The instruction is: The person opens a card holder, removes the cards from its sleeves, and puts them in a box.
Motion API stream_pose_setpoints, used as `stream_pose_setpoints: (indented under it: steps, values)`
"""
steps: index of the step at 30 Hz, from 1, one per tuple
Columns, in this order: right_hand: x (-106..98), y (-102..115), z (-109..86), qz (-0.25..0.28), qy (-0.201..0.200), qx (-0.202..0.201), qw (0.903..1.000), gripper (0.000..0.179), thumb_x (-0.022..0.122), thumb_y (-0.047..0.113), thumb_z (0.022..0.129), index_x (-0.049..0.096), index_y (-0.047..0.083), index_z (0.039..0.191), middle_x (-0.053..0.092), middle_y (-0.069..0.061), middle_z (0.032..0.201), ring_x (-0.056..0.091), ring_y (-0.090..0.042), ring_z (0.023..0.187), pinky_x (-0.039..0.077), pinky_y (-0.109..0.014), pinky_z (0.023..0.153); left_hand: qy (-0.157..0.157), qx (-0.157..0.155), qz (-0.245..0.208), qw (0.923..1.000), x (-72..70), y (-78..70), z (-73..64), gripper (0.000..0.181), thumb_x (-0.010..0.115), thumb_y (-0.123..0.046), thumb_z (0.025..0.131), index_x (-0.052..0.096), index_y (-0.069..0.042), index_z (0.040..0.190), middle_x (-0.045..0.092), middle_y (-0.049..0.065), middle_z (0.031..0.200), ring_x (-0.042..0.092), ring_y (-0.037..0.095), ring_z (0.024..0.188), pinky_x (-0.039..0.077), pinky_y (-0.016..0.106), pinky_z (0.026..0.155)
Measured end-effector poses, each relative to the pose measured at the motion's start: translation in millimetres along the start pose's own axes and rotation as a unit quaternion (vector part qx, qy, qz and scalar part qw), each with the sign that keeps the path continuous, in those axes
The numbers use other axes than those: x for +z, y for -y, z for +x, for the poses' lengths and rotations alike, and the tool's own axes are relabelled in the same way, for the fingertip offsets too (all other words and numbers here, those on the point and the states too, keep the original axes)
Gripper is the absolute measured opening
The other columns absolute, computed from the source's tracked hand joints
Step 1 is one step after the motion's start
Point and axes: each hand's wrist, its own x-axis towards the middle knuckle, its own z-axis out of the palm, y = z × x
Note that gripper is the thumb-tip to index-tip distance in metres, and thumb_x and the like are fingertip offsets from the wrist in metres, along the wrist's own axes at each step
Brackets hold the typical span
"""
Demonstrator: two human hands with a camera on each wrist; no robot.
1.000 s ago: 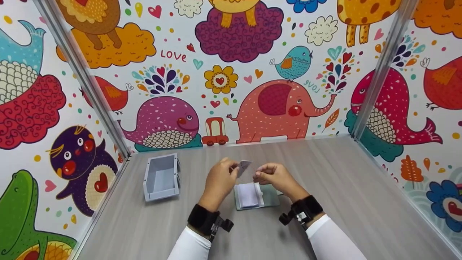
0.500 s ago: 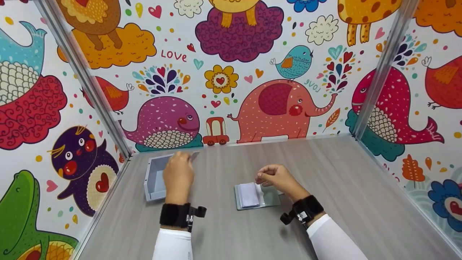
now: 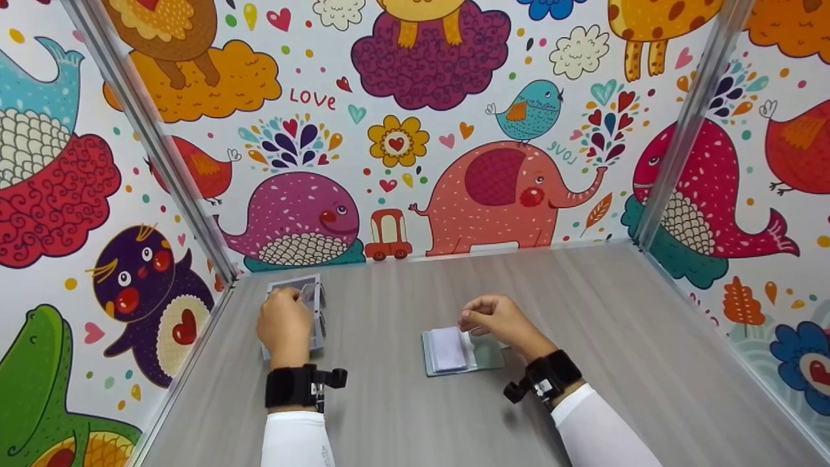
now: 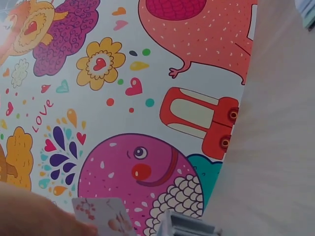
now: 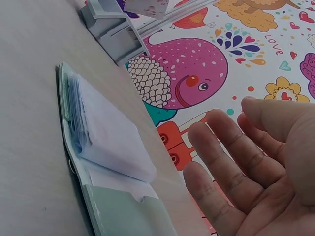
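Note:
My left hand (image 3: 284, 326) is above the grey plastic bin (image 3: 318, 334) and covers much of it. It pinches a small thin card (image 4: 104, 216), which shows a pinkish flower-like print in the left wrist view. A pale green card holder (image 3: 487, 355) lies unfolded on the table, its clear sleeves (image 5: 110, 129) stacked on the left half. Just above and behind the holder hovers my right hand (image 3: 498, 319). Its fingers are loosely bent and nothing is in them, as the right wrist view shows.
The wood-grain table (image 3: 389, 402) runs back to a wall (image 3: 447, 188) printed with cartoon animals. Metal posts (image 3: 162, 149) stand at the corners. The bin is on the left, near the back wall.
My left hand has carried the card leftwards from beside the card holder to above the bin. My right hand has stayed nearly still over the holder.

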Motion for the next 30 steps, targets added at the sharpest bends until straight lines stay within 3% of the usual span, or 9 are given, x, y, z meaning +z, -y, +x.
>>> stream_pose_setpoints:
  steps: [6,11,18,25,30]
  values:
    - [-2,-4,1.2,-0.019,-0.013,0.027,0.9994,0.025,0.075,0.016,0.109,0.078,-0.007,0.119,0.086,-0.018,0.109,0.085,-0.020,0.095,0.070,-0.040,0.087,0.015,-0.052,0.007,0.9985,4.8,13.2,3.9,0.029,0.060,-0.009,0.109,0.083,-0.004,0.125,0.078,0.026,0.133,0.074,0.050,0.124,0.059,0.068,0.099]
    - [-4,-6,1.0,-0.071,-0.032,0.039,0.9962,0.021,0.076,0.018,0.108,0.081,-0.002,0.114,0.087,-0.016,0.107,0.082,-0.017,0.090,0.065,-0.030,0.077,0.008,-0.070,0.016,0.9974,9.5,20.3,5.1,0.030,0.060,-0.003,0.103,0.086,-0.006,0.116,0.081,0.025,0.129,0.076,0.050,0.120,0.062,0.067,0.094]
    - [-6,-6,-1.5,-0.166,-0.043,0.043,0.9842,0.011,0.077,0.012,0.105,0.083,0.003,0.105,0.082,-0.011,0.094,0.076,-0.020,0.080,0.057,-0.027,0.065,0.010,-0.052,0.033,0.9980,19.1,26.7,3.9,0.025,0.061,0.001,0.098,0.085,0.002,0.103,0.079,0.033,0.121,0.076,0.056,0.114,0.062,0.069,0.093]
    - [-3,-5,-3.9,-0.268,-0.012,0.022,0.9632,0.007,0.084,0.012,0.100,0.083,0.006,0.102,0.078,-0.002,0.090,0.066,-0.014,0.081,0.058,-0.031,0.072,0.022,-0.033,0.068,0.9969,27.2,28.7,2.8,0.022,0.062,0.003,0.100,0.081,0.012,0.104,0.078,0.038,0.115,0.077,0.058,0.107,0.061,0.070,0.093]
    - [-5,-5,-4.6,-0.285,0.007,0.015,0.9583,0.008,0.084,0.012,0.100,0.084,0.005,0.105,0.078,-0.003,0.093,0.067,-0.015,0.085,0.060,-0.033,0.076,0.030,-0.021,0.079,0.9962,32.0,28.8,2.4,0.025,0.058,0.004,0.100,0.078,0.016,0.108,0.077,0.040,0.116,0.076,0.057,0.109,0.061,0.069,0.095]
